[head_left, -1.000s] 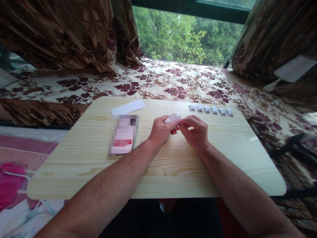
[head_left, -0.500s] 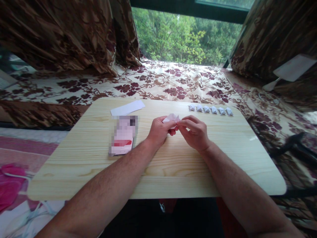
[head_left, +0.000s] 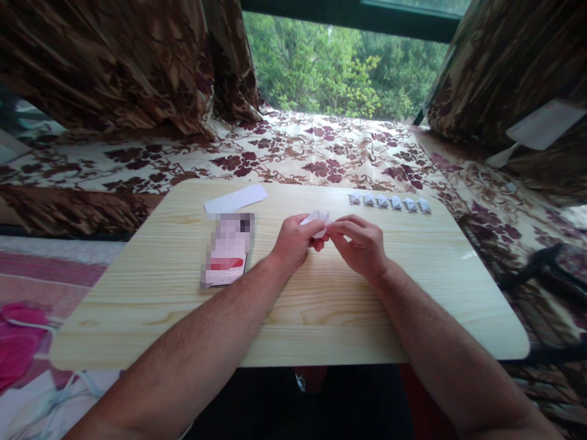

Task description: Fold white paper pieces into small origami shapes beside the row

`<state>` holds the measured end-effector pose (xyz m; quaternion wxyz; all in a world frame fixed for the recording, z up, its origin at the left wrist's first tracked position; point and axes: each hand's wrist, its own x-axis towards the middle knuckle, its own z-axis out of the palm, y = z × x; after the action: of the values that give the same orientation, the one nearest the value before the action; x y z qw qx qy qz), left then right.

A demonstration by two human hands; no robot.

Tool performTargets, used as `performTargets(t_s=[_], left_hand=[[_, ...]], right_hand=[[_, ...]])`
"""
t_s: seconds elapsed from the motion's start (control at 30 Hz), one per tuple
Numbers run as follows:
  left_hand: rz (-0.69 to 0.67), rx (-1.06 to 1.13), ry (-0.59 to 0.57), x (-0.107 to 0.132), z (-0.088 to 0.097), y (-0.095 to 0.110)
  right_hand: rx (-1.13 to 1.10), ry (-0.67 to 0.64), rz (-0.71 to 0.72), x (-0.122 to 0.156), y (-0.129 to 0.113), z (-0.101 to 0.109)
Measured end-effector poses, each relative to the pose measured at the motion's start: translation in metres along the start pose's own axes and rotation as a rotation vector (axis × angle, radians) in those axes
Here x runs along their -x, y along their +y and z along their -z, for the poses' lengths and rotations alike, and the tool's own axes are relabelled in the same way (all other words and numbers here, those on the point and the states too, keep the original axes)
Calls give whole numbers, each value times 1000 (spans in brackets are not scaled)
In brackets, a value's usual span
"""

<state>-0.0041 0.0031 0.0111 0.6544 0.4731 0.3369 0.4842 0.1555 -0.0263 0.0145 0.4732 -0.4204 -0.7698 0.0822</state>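
A small piece of folded white paper (head_left: 318,217) is held up over the middle of the table. My left hand (head_left: 294,241) is closed on it, thumb on top and fingers curled beneath. From the other side, my right hand (head_left: 360,242) pinches the paper's right edge between thumb and fingertips. Its lower part is hidden by my fingers, so the exact folds cannot be made out. Beyond my right hand, several small folded white paper pieces (head_left: 383,201) stand in a row near the table's far edge.
White paper strips (head_left: 236,199) lie at the back left of the wooden table (head_left: 137,293). In front of them rests a phone (head_left: 227,250), its picture blurred out. Behind the table spreads flowered cloth (head_left: 321,146) below a window, and a white lamp-like panel (head_left: 545,125) stands at right.
The paper's upper edge has shifted slightly between my fingers. Both hands stay in nearly the same place, and everything else on the table is unmoved.
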Motion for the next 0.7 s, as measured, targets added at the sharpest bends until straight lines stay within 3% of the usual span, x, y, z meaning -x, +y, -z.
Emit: performTargets(t_s=[0.37, 0.7], left_hand=[[-8, -38, 69, 0, -1, 0], [-15, -57, 37, 1, -2, 1]], right_hand=[[-31, 55, 81, -2, -1, -1], [-74, 76, 77, -2, 2, -2]])
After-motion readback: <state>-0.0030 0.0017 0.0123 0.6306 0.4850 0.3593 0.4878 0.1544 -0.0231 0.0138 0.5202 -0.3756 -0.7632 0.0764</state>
